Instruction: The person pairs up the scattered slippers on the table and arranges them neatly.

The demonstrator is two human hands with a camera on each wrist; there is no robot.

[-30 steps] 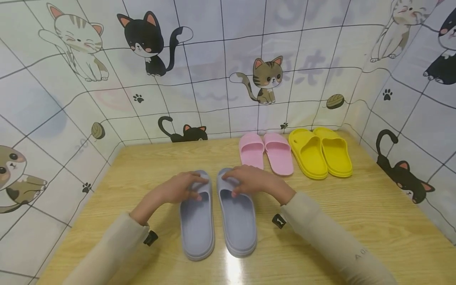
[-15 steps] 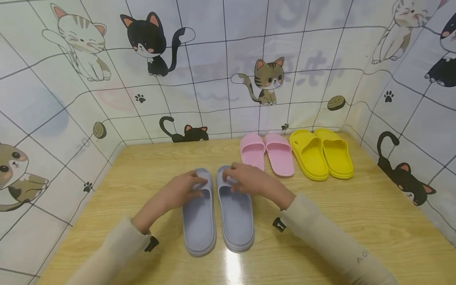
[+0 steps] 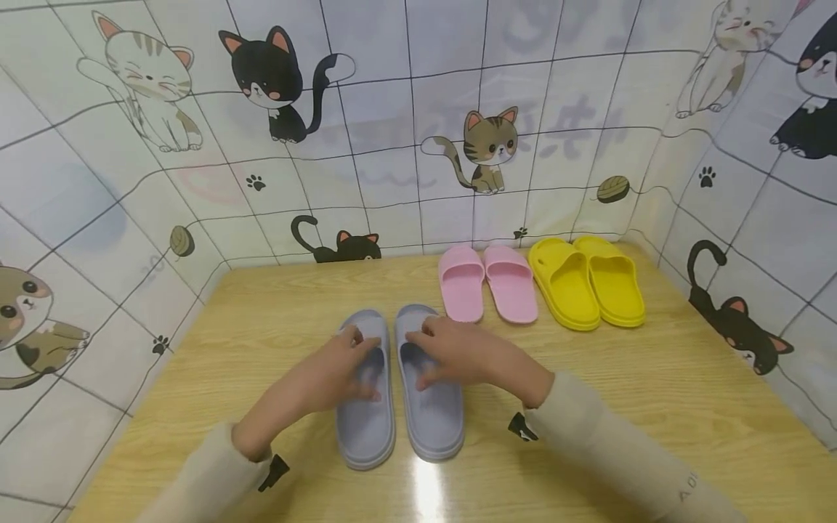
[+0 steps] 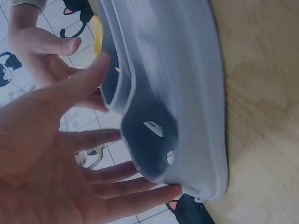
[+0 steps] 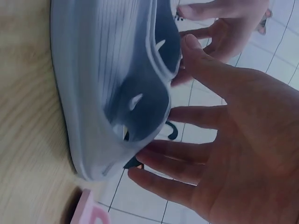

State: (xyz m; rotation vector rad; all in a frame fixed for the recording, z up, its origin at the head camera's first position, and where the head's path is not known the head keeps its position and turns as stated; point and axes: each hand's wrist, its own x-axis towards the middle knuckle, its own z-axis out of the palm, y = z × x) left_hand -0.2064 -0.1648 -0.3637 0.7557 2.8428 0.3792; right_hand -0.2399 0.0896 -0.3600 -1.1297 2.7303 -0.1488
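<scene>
1. The pair of grey-blue rubber slippers (image 3: 397, 385) lies side by side on the wooden tabletop (image 3: 654, 392), near the pink rubber slippers (image 3: 487, 282).
2. The left hand (image 3: 330, 374) hovers over the left slipper, grip wide, fingers straight.
3. The right hand (image 3: 467, 352) is over the right slipper, grip wide.

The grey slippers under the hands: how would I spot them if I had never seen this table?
On the wooden table, three pairs of slippers lie. The grey slippers are nearest the person, apart from the pink slippers and yellow slippers lined along the back wall. They alone have hands on them.
</scene>
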